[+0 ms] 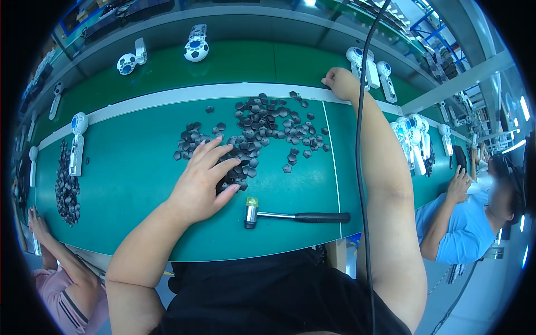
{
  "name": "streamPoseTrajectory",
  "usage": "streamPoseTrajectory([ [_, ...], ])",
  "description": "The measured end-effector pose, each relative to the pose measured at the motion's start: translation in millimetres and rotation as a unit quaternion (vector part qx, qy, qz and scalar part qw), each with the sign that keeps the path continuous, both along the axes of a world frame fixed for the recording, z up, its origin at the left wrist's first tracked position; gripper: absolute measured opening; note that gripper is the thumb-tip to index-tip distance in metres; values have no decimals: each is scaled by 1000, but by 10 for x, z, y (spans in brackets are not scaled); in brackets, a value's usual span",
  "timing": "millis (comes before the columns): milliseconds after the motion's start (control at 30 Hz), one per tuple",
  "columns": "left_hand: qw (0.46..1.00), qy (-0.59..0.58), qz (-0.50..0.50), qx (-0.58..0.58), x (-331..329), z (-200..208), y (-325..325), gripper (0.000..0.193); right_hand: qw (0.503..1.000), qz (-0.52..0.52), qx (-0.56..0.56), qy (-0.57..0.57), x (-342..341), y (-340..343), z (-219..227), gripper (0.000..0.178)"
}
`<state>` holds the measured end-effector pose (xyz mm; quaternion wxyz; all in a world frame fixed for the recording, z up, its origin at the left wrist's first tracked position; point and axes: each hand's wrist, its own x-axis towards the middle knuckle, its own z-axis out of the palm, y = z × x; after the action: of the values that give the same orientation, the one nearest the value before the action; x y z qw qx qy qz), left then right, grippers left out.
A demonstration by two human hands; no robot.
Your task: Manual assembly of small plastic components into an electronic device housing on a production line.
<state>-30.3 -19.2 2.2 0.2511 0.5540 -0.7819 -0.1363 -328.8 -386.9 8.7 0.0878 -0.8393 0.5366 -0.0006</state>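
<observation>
Bright, even overhead light; ceiling lamps (310, 3) glare white at top edge. Soft, short shadows under the hammer (296, 216). Strong fisheye bending toward rim, black vignette corners. Centre sharp; periphery slightly soft, bluish cast.

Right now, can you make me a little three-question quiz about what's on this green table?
1. True or false: the left hand rests on the pile of small dark pieces.
2. Which lies nearest that hand? A) the small hammer B) the ball-patterned white gadget C) a red cup
3. Fill in: the right hand reaches to the table's ____ edge.

Key: 1 true; 2 A; 3 far
</observation>
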Motion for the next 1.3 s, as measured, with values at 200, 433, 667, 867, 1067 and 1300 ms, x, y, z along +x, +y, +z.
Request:
streamPoseTrajectory([
  [200,1000,2,26,-5,48,20,4,50,975,87,31,-203,-2,411,252,32],
  [433,999,-28,29,-9,47,-9,-63,49,940,-177,-289,-36,-787,-190,-36,54],
  [667,998,-30,42,-27,85,-71,-79,47,951,-278,-125,53,-987,-442,43,64],
  [867,993,87,22,-81,192,-56,-73,43,968,-40,-26,-247,-452,548,219,58],
  [1067,630,758,63,154,206,61,-165,47,936,215,-30,-275,972,2649,622,56],
  [1300,592,779,160,131,612,328,-55,50,964,203,-54,-164,1450,2980,378,56],
])
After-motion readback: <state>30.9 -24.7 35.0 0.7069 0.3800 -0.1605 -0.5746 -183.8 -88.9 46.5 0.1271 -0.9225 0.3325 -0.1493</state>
